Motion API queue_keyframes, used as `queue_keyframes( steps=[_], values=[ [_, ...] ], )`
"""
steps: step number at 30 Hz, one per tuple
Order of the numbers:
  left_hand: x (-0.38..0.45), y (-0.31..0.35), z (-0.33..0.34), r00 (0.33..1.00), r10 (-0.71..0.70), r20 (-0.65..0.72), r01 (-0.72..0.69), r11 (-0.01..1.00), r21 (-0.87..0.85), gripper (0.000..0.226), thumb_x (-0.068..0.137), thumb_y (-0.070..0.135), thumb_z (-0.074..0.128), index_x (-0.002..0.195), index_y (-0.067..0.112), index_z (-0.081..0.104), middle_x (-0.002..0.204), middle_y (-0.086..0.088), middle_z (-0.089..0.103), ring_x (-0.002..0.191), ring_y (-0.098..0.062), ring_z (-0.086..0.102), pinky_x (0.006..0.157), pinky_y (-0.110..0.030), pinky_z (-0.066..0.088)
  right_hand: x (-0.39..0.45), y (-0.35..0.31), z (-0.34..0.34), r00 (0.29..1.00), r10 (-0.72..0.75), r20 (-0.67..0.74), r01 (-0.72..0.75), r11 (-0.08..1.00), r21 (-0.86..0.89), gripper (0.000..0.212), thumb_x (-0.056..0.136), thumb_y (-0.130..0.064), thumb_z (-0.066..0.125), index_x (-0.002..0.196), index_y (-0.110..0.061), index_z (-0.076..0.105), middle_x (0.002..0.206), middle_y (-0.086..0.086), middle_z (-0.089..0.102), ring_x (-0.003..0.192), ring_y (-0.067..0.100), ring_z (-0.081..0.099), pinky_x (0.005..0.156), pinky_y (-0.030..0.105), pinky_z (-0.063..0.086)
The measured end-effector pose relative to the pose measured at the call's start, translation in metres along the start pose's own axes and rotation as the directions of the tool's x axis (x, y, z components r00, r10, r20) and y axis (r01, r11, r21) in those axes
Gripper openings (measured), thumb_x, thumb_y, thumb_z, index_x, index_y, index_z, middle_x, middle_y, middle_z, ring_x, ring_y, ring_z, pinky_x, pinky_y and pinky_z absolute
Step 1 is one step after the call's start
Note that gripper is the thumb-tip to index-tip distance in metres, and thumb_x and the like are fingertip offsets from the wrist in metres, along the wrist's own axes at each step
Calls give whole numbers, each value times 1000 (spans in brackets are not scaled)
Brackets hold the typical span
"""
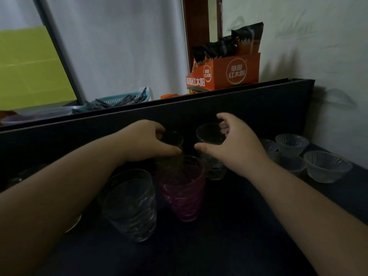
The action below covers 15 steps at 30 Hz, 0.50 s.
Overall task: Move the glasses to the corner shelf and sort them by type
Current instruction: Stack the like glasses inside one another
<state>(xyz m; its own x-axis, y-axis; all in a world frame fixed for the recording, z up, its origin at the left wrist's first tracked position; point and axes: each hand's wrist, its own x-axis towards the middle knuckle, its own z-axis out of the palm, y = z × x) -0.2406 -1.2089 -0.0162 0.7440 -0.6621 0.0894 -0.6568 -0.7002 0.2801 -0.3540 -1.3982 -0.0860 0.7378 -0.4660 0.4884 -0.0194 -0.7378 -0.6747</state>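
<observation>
- Head view, risk first: pink ribbed glass tumbler (183,188) just beside both wrists on crowded dark shelf (239,226); easily clipped and toppled.
- Left hand (143,140): grip clamped round rim of dark tinted glass tumbler (173,140), mid-shelf.
- Right hand (235,144): grip wide, thumb and fingers curled round clear glass tumbler (209,136), near small ribbed clear glass bowls (326,166).

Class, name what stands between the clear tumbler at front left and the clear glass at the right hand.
The pink glass, seen in the head view, stands between the clear tumbler and the clear glass that the right hand grips.
</observation>
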Motion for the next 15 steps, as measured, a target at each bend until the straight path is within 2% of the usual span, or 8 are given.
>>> queue_keyframes(
  steps=[3, 9, 12, 15],
  values=[
    [2, -11, 3, 998, -49, 30, 50, 998, -38, 91, 64, 63, 77, 140, 19, 51, 121, 5, 62, 106, -12, 58, 91, -26, 43, -1, 5, 5, 999, 17, 43, -15, 999, -47, 104, 63, -64, 82, 149, -25, 38, 140, -1, 50, 125, 15, 50, 102, 38, 47],
    [-3, -31, -2, 989, -136, 64, 140, 987, -75, 93, 62, 66, 77, 140, 23, 51, 123, 6, 62, 107, -12, 56, 92, -27, 38, -2, 7, 9, 995, 13, 97, -5, 997, -83, 108, 65, -67, 79, 152, -25, 32, 147, 1, 41, 130, 19, 47, 104, 43, 46],
    [-8, -40, -3, 984, -170, 58, 173, 984, -42, 93, 63, 65, 76, 141, 22, 49, 127, 4, 60, 108, -13, 55, 92, -27, 38, -4, 6, 15, 987, 4, 159, 5, 998, -55, 114, 63, -64, 82, 154, -27, 25, 149, 2, 37, 131, 20, 46, 106, 41, 43],
    [-13, -50, -6, 972, -230, 48, 231, 973, -15, 96, 61, 66, 77, 140, 21, 48, 130, 0, 58, 111, -17, 57, 96, -33, 44, -6, 8, 23, 975, 21, 222, -28, 999, 30, 121, 63, -57, 87, 157, -26, 18, 150, 2, 38, 131, 18, 48, 105, 34, 42]
  ],
)
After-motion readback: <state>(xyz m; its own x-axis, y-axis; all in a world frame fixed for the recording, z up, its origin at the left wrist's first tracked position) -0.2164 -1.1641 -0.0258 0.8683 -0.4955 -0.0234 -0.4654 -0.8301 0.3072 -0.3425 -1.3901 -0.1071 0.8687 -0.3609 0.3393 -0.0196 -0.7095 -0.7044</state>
